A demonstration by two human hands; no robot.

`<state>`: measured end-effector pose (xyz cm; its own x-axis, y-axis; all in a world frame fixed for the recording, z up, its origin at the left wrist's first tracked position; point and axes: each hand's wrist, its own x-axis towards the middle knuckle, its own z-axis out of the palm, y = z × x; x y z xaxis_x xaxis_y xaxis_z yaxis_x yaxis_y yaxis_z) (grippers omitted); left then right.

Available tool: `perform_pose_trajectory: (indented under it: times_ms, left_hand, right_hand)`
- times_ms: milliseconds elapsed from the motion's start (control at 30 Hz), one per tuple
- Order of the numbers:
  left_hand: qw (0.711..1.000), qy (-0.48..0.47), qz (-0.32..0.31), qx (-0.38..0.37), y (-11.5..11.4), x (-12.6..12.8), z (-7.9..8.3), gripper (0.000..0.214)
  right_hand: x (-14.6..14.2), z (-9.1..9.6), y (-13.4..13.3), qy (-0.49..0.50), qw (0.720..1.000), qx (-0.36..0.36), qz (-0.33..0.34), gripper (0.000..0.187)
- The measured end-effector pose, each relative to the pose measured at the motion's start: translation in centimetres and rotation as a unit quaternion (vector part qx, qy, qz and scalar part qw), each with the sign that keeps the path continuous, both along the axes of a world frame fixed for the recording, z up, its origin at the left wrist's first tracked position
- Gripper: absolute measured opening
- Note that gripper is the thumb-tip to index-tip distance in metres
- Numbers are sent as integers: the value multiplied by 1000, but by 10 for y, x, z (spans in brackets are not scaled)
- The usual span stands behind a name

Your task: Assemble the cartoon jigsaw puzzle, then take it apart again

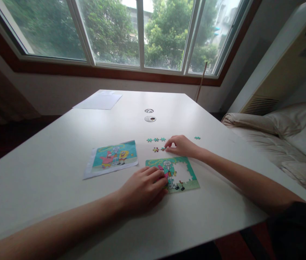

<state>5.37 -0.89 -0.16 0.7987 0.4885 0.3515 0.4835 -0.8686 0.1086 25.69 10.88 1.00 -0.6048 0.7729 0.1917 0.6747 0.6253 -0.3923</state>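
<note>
A cartoon jigsaw puzzle (167, 164) lies flat in front of me, with a jagged white opening in its right half. My left hand (149, 182) rests on its left part, fingers laid over it and covering some of the picture. Just beyond the puzzle, my right hand (182, 146) pinches a small puzzle piece (163, 148) at the table top, thumb and fingers closed at its edge. Beside that piece sits a multicoloured piece (155, 149). Behind them runs a short row of teal pieces (156, 139). One more teal piece (197, 137) lies apart, to the right.
On the white table (60, 151), a printed cartoon picture sheet (115, 157) lies left of the puzzle. White paper (98, 101) is at the far left corner. Two round inserts (150, 118) are set in the table's middle. A padded sofa (266, 144) stands at the right.
</note>
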Motion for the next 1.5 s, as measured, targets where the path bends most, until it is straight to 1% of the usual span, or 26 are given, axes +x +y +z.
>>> perform_pose_trajectory:
  times_ms: [167, 300, 400, 533, 667, 733, 800, 967, 1067, 1233, 1367, 1500]
  left_hand:
    - [1000, -6, -2, 3, 0, 0, -1, 22]
    - [1000, -5, -2, 6, 0, 0, -1, 21]
    - [1000, -1, 0, 4, 0, 0, 0, 21]
    - [1000, 5, 2, 1, 0, 0, -1, 21]
    - [1000, 16, 3, 7, 1, 1, -1, 23]
    - [1000, 18, 2, 12, 1, 1, -1, 23]
    - [1000, 16, 4, 18, 1, 0, -1, 23]
    - [1000, 15, 4, 19, 1, 0, -1, 23]
    - [1000, 13, 1, 20, 1, 0, -1, 22]
    - [1000, 14, 1, 16, 1, 0, -1, 22]
    - [1000, 12, -3, 18, 1, -1, 0, 22]
    - [1000, 9, -4, 15, 1, 0, 0, 22]
  right_hand:
    - [0, 5, 9, -14, 998, -68, 8, 13]
    - [1, 7, 6, 2, 996, -89, 17, 9]
    - [7, 12, -7, 46, 993, -105, 37, 9]
    - [21, 20, -30, 106, 980, -153, 64, 16]
    - [32, 21, -54, 111, 970, -190, 106, 19]
    - [32, 19, -63, 100, 967, -195, 128, 18]
    - [29, 17, -70, 89, 967, -197, 134, 18]
    - [22, 14, -76, 74, 975, -184, 98, 15]
    - [21, 11, -76, 59, 979, -163, 105, 13]
    - [23, 12, -75, 31, 986, -83, 142, 15]
    - [26, 17, -77, 7, 990, -25, 137, 12]
    - [26, 18, -81, -28, 990, 4, 136, 10]
